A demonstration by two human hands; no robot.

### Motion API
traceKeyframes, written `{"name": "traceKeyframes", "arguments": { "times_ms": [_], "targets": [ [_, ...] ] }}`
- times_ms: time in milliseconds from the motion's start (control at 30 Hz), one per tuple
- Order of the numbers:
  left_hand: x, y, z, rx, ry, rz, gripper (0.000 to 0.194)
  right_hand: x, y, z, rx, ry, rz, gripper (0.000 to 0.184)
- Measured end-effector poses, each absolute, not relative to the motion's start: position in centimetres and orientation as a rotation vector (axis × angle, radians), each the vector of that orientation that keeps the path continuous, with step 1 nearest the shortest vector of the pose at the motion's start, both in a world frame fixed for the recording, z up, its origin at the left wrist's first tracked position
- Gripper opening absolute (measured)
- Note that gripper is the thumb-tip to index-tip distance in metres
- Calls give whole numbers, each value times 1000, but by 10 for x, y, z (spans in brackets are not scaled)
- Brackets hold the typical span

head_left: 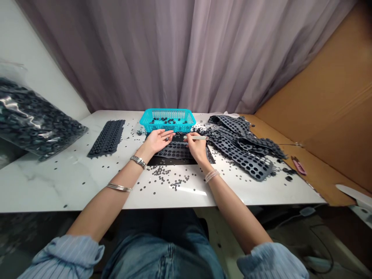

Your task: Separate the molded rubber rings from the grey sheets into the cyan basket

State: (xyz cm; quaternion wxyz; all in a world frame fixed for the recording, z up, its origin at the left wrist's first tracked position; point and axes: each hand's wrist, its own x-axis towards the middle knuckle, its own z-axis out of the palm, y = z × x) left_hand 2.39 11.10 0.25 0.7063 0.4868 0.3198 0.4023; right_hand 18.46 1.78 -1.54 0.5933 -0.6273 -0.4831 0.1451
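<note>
A black rubber sheet full of round holes (174, 151) lies flat on a dark mat at the middle of the white table (72, 182). My left hand (158, 140) rests on the sheet's far left part, fingers stretched out and lying flat. My right hand (197, 147) is closed round a thin pale stick-like tool (197, 137), whose tip lies over the sheet's far edge. Just behind the hands stands a turquoise plastic basket (167, 119) with several small black rings inside.
A pile of punched-out black sheets (244, 149) lies to the right. A stack of unpunched sheets (108, 137) lies at the left. A clear bag of black rings (31, 120) sits far left. Loose black rings (171, 180) dot the table. Cardboard (319, 116) stands at right, with pink snips (298, 166).
</note>
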Motion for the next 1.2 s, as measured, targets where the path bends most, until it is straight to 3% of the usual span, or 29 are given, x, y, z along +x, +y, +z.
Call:
{"name": "traceKeyframes", "arguments": {
  "times_ms": [133, 333, 567, 867, 1000, 1200],
  "targets": [
    [30, 108, -2, 1445, 889, 933, 12, 184, 22, -24, -1450, -1198, 447, 24],
    [38, 104, -8, 1958, 1052, 922, 16, 186, 26, -30, -1500, -1258, 482, 20],
    [42, 103, -14, 2160, 1036, 911, 12, 184, 26, -29, -1555, -1295, 444, 20],
    [37, 114, -17, 1667, 1002, 981, 8, 177, 29, -19, -1611, -1294, 415, 15],
    [17, 128, -11, 1301, 966, 998, 27, 179, 29, -23, -1592, -1264, 465, 17],
    [1, 133, -3, 905, 821, 902, 25, 183, 27, -21, -1520, -1123, 508, 22]
  ]
}}
